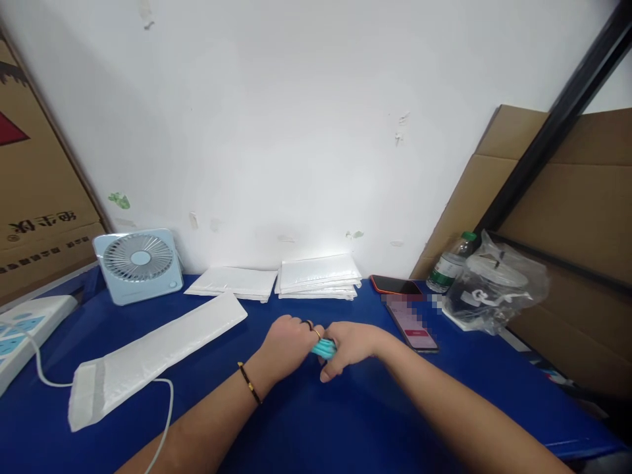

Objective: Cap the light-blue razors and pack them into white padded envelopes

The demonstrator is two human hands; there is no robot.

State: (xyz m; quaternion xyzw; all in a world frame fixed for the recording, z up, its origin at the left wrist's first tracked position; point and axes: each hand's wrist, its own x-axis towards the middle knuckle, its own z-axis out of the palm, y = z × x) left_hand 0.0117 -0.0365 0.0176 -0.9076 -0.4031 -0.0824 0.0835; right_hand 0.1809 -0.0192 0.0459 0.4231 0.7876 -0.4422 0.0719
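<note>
Between my two hands is a bundled turquoise cable-like coil (324,349), mostly covered by my fingers. My left hand (291,345) is closed around its left end, knuckles up. On the other side, my right hand (350,349) grips it with the thumb pointing down toward the table. Both hands are just above the blue tabletop (316,434), near its middle. A long white padded mailer (162,352) lies slantwise to the left of my left hand, its flap end toward me.
Stacked white mailers (318,276) and more mailers (234,282) lie by the wall. A light-blue fan (141,263) and a power strip (29,336) stand left. Rightward are two phones (395,285), a water bottle (449,266) and a plastic-wrapped container (486,293).
</note>
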